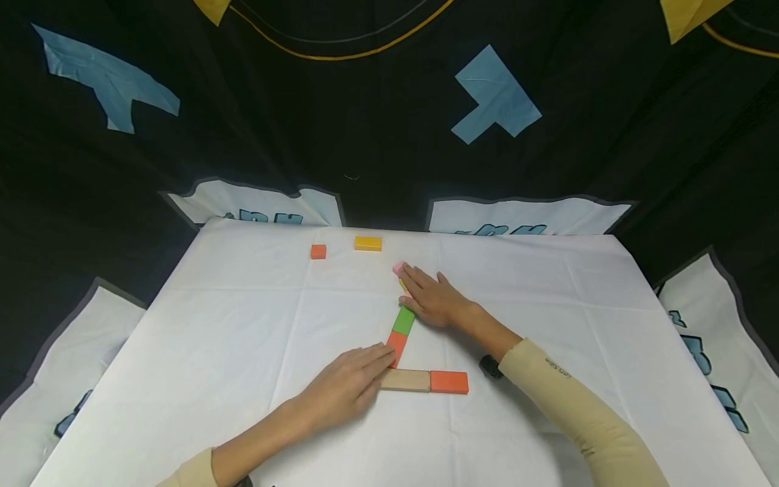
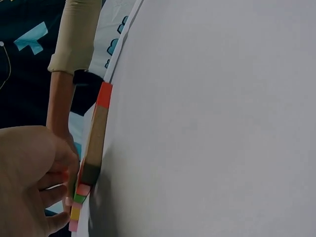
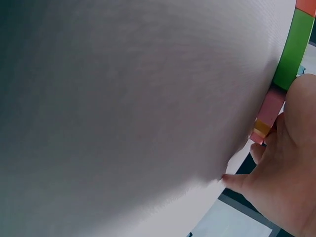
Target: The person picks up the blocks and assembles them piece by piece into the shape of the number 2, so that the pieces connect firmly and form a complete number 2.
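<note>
A slanting row of flat blocks runs up the cloth: an orange block, a green block, a pink block, a yellow block and a small pink block at the far end. Below it, a plain wooden block lies end to end with another orange block. My left hand lies with extended fingers at the lower orange end of the row, covering the wooden block's left end. My right hand rests along the upper row, fingers extended, partly hiding the pink and yellow blocks.
Toward the back of the white-clothed table lie a small orange cube and a yellow block. A black curtain with blue patches hangs behind the far edge.
</note>
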The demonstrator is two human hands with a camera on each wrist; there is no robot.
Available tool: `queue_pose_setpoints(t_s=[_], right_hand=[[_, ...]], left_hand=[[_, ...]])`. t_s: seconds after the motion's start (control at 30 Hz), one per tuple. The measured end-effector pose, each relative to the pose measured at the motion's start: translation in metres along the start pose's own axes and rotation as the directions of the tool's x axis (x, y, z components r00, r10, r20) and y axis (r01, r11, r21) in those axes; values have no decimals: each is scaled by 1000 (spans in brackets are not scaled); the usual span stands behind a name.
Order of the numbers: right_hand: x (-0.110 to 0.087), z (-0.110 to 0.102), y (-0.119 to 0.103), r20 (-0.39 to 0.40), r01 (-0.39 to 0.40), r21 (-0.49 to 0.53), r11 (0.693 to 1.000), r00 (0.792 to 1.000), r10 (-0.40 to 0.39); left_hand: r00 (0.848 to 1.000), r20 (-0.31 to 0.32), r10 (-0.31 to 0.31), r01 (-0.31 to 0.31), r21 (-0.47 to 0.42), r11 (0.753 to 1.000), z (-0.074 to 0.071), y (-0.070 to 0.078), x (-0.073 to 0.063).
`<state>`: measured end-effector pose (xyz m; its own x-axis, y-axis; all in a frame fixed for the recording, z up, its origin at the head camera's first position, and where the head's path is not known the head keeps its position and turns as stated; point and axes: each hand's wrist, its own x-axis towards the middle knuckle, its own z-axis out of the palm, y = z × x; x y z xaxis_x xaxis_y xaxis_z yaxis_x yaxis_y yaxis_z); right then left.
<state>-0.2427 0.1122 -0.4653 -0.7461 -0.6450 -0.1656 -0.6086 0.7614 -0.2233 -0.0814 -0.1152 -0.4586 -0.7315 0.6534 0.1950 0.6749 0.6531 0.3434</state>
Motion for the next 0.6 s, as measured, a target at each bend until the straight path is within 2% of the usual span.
queue_pose_setpoints(t_s=[0.1,0.2,0.33,0.53,0.6], right_hand=[[1,0,0,-12,16,-14,1000,1000,-16],[1,0,0,-19,27,-34,999,999,-27],[1,0,-1,-22,31,-43,999,999,-32],[1,2,1,-35,43,-44,998,998,-44],[1,2,1,-39,48,-46,998,998,-50]], left_hand=[[999,-10,-31,30,-56,998,-6,-7,5],[995,-10,-94,92,-125,988,-13,-17,12],[980,-32,-195,182,-240,954,-19,-35,24],[954,-125,-273,211,-368,906,-21,-69,45],[941,-134,-310,232,-409,882,-21,-80,52]])
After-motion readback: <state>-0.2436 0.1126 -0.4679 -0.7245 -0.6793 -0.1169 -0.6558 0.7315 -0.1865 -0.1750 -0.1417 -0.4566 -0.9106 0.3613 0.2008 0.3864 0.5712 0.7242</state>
